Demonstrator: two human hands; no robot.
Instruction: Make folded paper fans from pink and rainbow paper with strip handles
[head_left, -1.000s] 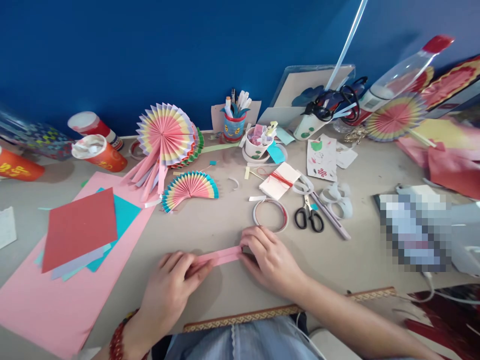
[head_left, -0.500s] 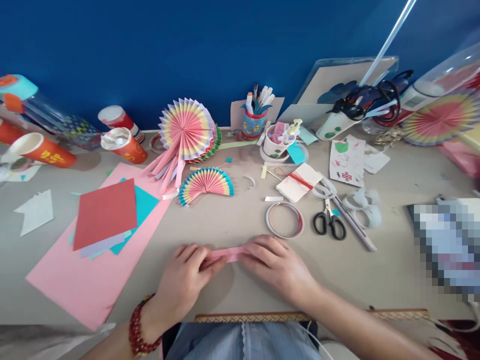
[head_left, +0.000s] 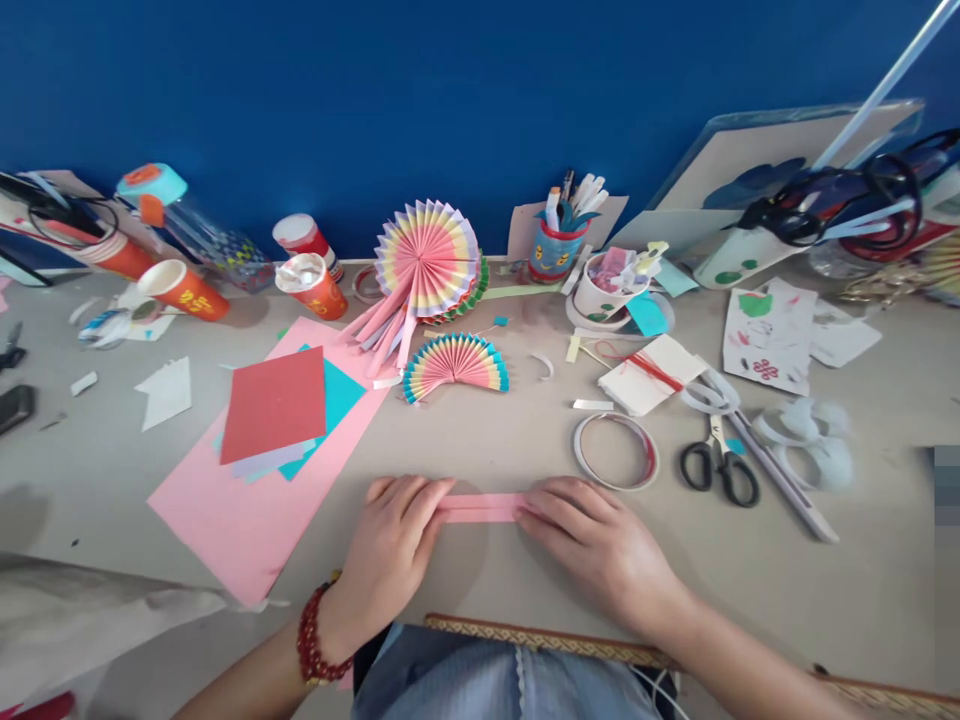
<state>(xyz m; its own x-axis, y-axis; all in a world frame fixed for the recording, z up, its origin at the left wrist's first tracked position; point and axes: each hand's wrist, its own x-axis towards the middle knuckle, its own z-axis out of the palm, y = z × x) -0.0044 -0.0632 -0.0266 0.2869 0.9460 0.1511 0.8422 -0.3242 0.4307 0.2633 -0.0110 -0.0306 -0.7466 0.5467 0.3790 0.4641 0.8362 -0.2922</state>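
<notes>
Both ends of the pink strip (head_left: 482, 508) are pinched by left hand (head_left: 397, 548) and right hand (head_left: 600, 540), its length crosswise between.

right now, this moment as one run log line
left grip: on pink strip, left end | right grip: its right end | scissors: on table, untouched

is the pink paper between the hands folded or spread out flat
Folded: between the left hand and right hand, the pink paper shows as a narrow strip with a line running along its length.
</notes>
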